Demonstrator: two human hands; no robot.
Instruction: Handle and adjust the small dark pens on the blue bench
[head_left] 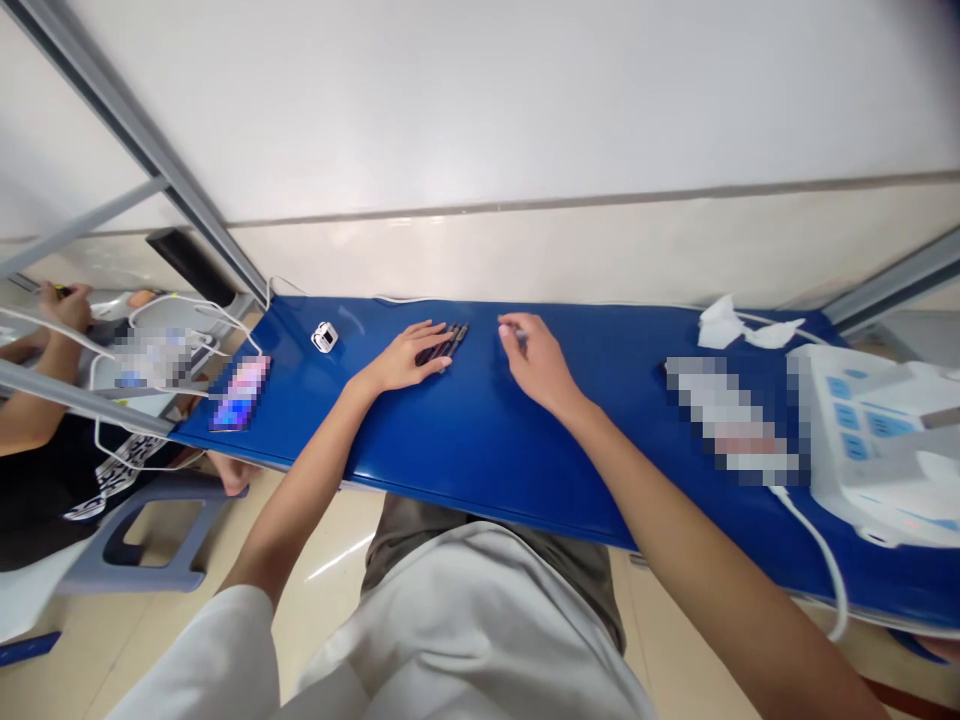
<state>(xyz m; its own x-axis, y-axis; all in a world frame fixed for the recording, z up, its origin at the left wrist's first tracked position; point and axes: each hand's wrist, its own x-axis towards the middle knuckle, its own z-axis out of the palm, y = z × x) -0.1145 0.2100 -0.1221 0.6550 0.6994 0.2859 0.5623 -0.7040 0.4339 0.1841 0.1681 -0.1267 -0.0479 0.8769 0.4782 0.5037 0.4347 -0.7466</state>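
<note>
Several dark pens [452, 341] lie side by side on the blue table [465, 440]. My left hand [409, 357] rests on them from the left, its fingers spread around and over the bunch. To the right of the pens is my right hand [532, 357], its fingers curled with thumb and fingertips close together at the left. Whether anything small sits between those fingertips cannot be made out. A small white case with black parts [325, 337] stands on the table left of my left hand.
A lit phone [241, 393] lies at the left end. Crumpled tissues [721, 325], a blurred-out phone-like object [731, 415] with a white cable, and a white device [862, 440] occupy the right. Beyond the metal frame at left, another person's arm shows above a grey stool [187, 540].
</note>
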